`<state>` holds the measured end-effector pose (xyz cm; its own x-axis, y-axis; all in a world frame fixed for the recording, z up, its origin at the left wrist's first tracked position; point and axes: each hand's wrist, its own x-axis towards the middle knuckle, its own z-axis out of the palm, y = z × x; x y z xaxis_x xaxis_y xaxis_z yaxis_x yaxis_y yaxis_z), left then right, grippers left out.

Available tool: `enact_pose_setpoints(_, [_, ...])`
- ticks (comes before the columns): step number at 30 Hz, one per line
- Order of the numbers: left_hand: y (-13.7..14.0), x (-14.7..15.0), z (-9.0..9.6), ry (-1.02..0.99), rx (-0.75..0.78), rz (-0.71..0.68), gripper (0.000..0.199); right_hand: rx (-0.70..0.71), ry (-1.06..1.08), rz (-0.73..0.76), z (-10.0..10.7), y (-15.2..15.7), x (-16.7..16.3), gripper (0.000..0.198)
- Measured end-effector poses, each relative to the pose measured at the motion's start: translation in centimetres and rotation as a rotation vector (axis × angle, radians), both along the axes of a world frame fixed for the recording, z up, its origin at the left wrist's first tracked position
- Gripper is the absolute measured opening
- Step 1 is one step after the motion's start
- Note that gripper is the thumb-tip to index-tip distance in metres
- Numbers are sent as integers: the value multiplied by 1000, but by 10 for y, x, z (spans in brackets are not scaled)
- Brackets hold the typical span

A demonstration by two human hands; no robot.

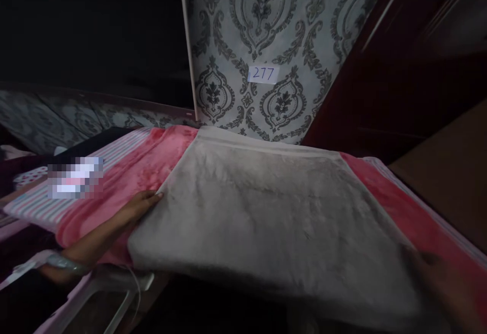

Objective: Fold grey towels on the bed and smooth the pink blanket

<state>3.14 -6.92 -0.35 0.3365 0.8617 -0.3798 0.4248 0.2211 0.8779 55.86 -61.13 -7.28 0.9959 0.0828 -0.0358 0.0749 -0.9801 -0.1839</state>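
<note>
1. Fingers [154,197] of left hand [137,208] close together at left edge of grey plush blanket [262,212]; pinching or just touching, can't tell.
2. Right hand [431,268] blurred at near right edge; finger opening and hold, can't tell.
3. Blanket spread between hands, pink plush fabric [155,159] showing left and right.
4. Far: damask wallpaper [213,93], "277" label [264,74]; television [95,35] far left.

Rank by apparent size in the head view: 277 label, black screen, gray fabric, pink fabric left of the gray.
1. Gray fabric
2. Black screen, cut off by the frame
3. Left pink fabric
4. 277 label
</note>
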Motion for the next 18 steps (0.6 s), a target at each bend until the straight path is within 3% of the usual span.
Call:
enact_pose_setpoints(3, [-11,0,8,17,112,44,15,55,42,4,14,5,-18,73])
enact_pose_setpoints(9, [-2,-23,28,90,223,96,19,138,0,-95,36,-1,-27,69])
enact_pose_setpoints(13, [-2,-37,16,110,201,36,23,94,56,-127,28,-7,-41,75])
enact_pose_setpoints(18, [5,-41,4,165,231,-68,22,9,12,-180,11,-3,-48,67])
